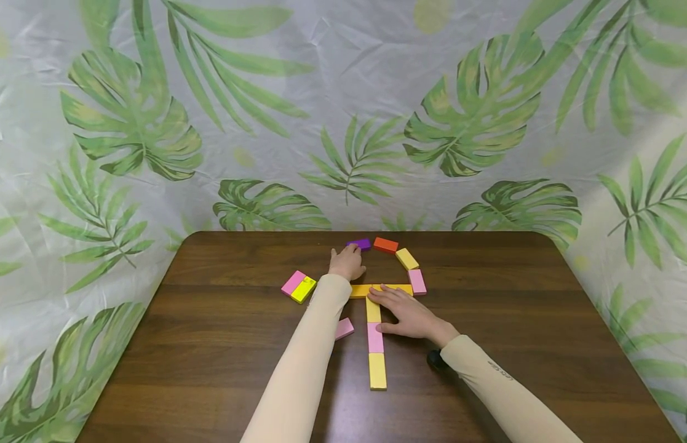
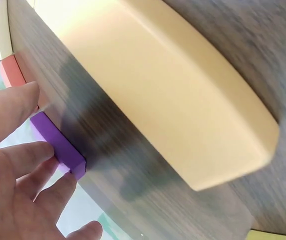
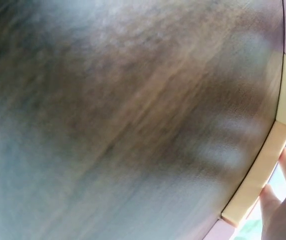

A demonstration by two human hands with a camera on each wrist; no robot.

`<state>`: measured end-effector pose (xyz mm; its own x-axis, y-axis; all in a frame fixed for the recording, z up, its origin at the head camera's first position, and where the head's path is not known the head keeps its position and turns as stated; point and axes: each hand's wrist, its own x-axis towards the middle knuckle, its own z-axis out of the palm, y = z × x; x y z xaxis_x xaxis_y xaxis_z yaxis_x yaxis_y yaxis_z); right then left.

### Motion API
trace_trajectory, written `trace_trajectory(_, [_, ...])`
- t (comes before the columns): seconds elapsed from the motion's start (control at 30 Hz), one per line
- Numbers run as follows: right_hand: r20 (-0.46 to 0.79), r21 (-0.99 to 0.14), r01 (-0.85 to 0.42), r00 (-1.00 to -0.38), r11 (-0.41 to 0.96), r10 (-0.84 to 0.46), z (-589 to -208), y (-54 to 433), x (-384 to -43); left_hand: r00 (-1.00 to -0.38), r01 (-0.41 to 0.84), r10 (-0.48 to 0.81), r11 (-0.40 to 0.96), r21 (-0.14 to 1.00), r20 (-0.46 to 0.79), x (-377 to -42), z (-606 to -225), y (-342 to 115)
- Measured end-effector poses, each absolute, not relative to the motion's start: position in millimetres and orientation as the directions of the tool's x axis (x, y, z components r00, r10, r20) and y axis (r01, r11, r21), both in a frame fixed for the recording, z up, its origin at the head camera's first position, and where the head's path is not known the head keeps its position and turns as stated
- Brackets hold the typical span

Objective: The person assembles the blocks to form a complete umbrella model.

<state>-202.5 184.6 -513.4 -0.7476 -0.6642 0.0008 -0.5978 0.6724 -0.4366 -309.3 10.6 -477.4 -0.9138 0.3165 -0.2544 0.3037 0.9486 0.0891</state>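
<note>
My left hand (image 1: 347,263) reaches over the far part of the table, fingertips on a purple block (image 2: 58,140). Its thumb stands apart from that block, overlapping the joint with the red block (image 1: 385,245) in the left wrist view. Across a row of orange blocks (image 1: 360,291) rests my right hand (image 1: 409,314), fingers fairly straight, its thumb at the edge of a pink block (image 1: 374,338). That pink block lies between two yellow blocks (image 1: 377,371) in a column running toward me. A yellow block (image 1: 407,259) and a pink block (image 1: 417,282) curve from the red block to the row.
Left of my left arm lie a pink block (image 1: 294,283) and a bright yellow block (image 1: 303,289), side by side. Another pink block (image 1: 345,328) sits partly behind that sleeve. The brown wooden table (image 1: 210,344) ends at a leaf-patterned cloth (image 1: 354,92).
</note>
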Motion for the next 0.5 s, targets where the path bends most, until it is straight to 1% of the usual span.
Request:
trace_trajectory(0.1, [0.009, -0.434, -0.605, -0.743, 0.667, -0.669, -514.0, 184.5, -202.5, -0.914, 0.278, 0.291, 0.957, 0.084, -0.284, -315.2, -482.2, 14.6])
trace_trajectory(0.2, [0.013, -0.43, -0.609, -0.742, 0.667, -0.67, -513.8, 184.2, -202.0, -0.923, 0.253, 0.263, 0.965, 0.073, -0.28, -318.8, -492.8, 17.7])
trace_trajectory(0.27, [0.013, -0.434, -0.607, -0.744, 0.666, -0.668, -513.0, 184.1, -201.4, -0.935, 0.263, 0.273, 0.962, 0.074, -0.226, -335.0, -521.4, 18.5])
trace_trajectory(0.37, [0.009, -0.437, -0.601, -0.747, 0.669, -0.665, -511.3, 183.9, -200.4, -0.939, 0.261, 0.266, 0.964, 0.05, -0.218, -346.7, -536.7, 22.0])
trace_trajectory(0.43, [0.003, -0.442, -0.596, -0.749, 0.671, -0.663, -510.1, 183.6, -199.9, -0.935, 0.263, 0.265, 0.964, 0.039, -0.234, -348.3, -533.8, 22.6])
trace_trajectory(0.5, [-0.002, -0.442, -0.594, -0.749, 0.672, -0.663, -509.2, 183.5, -199.7, -0.923, 0.246, 0.24, 0.969, 0.019, -0.301, -339.6, -513.1, 25.1])
